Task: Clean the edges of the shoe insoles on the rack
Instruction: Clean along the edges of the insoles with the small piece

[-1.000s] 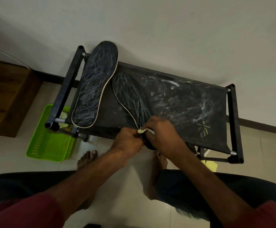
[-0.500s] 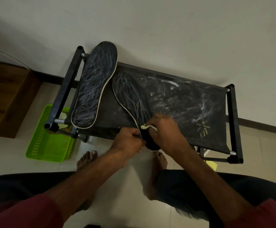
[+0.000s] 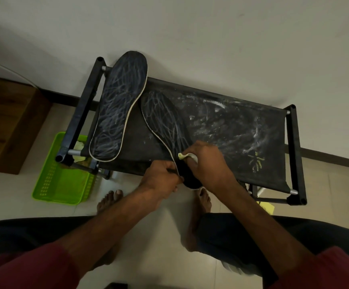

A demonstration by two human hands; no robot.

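Two dark insoles with chalky scribbles and pale edges lie on a black fabric rack (image 3: 242,130). The left insole (image 3: 117,109) rests across the rack's left end, untouched. The right insole (image 3: 165,122) runs diagonally, its heel end hanging over the rack's front edge. My left hand (image 3: 161,180) grips that heel end at its left edge. My right hand (image 3: 207,161) holds a small pale yellowish cloth (image 3: 185,156) pressed on the insole just above the heel. The heel itself is mostly hidden by both hands.
A green plastic basket (image 3: 61,180) with a pale rag sits on the floor under the rack's left end. A wooden cabinet (image 3: 9,122) stands at far left. The wall is right behind the rack. My bare feet (image 3: 111,201) are on the tiles in front.
My right hand with the cloth has slid a little up along the insole, away from the heel tip. My left hand keeps its grip in the same place.
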